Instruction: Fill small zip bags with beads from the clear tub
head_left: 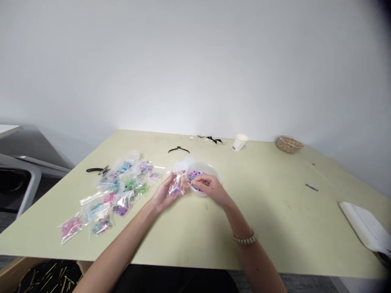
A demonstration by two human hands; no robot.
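My left hand (165,194) holds a small clear bag of pink and purple beads (176,187), its fingers curled around the bag. Just right of it, my right hand (210,188) is over a round white bowl (215,171), fingertips pinched close to the bag's edge; whatever they hold is too small to make out. Purple and blue beads (195,175) lie in the bowl. Left of my hands, several clear bags are spread in a pile, among them one with green beads (130,185) and one with pink beads (71,226).
Black-handled pliers (95,169) lie at the left, another pair (179,149) behind the bowl. Along the back stand a paper cup (240,142) and a tub of brown pieces (289,145). A marker (312,187) and a white packet (363,224) lie at the right.
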